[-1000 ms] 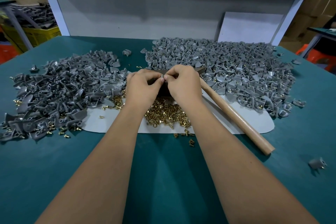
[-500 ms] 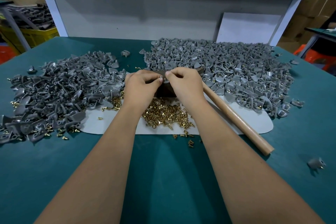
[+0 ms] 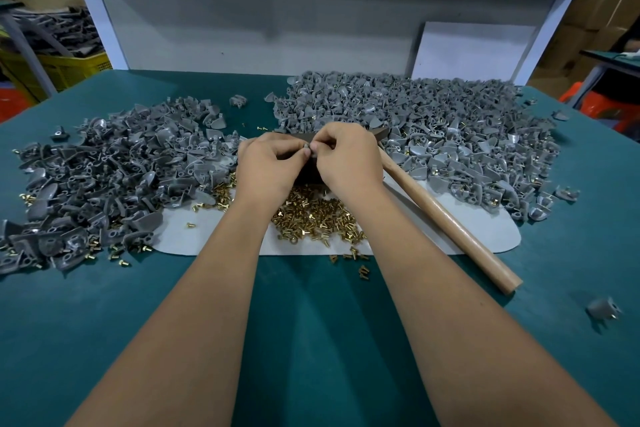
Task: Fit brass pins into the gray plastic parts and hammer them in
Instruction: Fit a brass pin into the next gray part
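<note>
My left hand (image 3: 268, 166) and my right hand (image 3: 348, 158) meet fingertip to fingertip above the middle of the table. Between them they pinch a small gray plastic part (image 3: 307, 150); most of it is hidden by the fingers, and I cannot see a pin in it. A heap of loose brass pins (image 3: 313, 215) lies just below the hands on a pale gray mat (image 3: 485, 229). A hammer with a wooden handle (image 3: 450, 218) lies to the right of my right hand, its dark head (image 3: 381, 132) behind that hand.
A wide pile of gray plastic parts (image 3: 104, 177) covers the left of the green table (image 3: 311, 340), a larger pile (image 3: 450, 128) the back right. One stray gray part (image 3: 602, 308) lies near the right front edge. A white frame and panel stand behind.
The hands have stayed together at the same spot, with only small finger movements on the part. The piles and the hammer have not moved.
</note>
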{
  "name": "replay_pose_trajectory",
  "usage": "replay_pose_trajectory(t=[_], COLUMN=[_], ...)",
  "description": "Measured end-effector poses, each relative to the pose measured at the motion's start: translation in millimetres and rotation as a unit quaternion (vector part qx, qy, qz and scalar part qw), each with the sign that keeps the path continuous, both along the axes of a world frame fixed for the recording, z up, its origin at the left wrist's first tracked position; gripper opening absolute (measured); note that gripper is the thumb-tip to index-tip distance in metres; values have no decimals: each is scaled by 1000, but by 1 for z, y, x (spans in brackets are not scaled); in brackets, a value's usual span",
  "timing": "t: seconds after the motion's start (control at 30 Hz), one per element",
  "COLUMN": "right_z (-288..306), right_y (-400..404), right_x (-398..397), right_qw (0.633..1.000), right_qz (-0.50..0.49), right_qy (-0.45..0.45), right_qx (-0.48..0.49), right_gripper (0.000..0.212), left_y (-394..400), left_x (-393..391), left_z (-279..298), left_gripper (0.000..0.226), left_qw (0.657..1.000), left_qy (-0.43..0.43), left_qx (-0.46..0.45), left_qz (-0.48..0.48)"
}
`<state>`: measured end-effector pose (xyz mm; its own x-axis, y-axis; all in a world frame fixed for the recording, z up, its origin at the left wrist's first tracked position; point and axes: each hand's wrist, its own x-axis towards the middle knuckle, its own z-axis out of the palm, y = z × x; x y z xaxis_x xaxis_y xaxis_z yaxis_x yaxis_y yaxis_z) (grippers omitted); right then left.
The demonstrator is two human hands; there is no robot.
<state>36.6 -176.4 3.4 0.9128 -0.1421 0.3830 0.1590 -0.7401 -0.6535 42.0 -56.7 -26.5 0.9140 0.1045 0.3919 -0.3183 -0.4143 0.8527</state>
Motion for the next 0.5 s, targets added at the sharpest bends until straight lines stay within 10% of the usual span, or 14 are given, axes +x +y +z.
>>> replay_pose_trajectory(t=[0.5], right_z=[9], right_y=[0], right_x=[-4], right_qw=[998], right_qz=[4], right_qy=[10], right_qx=[-62], right_gripper=[17], left_y=[-1], left_x=[-1], left_z=[3], left_gripper=[24], left_qw=[1000], left_qy=[-4], left_qx=[-11], left_qz=[-3])
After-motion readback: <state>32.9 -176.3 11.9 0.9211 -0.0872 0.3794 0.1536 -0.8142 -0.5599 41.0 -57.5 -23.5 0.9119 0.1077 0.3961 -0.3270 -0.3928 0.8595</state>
